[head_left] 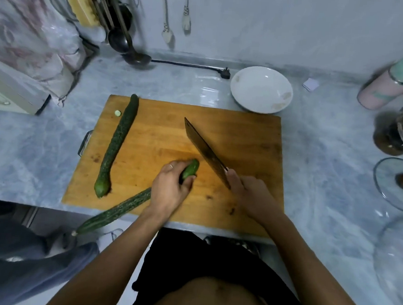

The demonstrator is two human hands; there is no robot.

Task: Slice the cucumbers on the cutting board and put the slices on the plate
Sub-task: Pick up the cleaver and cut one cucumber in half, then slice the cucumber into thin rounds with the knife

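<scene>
While a white plate (261, 88) sits on the counter (325, 160) beyond the board (244, 136), my right hand (249, 197) grips the cleaver (204, 150). My left hand (170, 189) curls round a bumpy green cucumber (111, 214).

A black ladle (133, 54) and power plug (225, 73) lie on the grey counter (325, 160), near a pink bottle (386, 85).

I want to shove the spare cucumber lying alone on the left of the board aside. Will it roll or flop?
The spare cucumber looks long, round and slightly bent, so a sideways push would probably roll it a little, then rock to a stop. It holds its shape flat on the cutting board, so it is likely stiff, not floppy. Its bumpy skin should give fair grip.
</scene>
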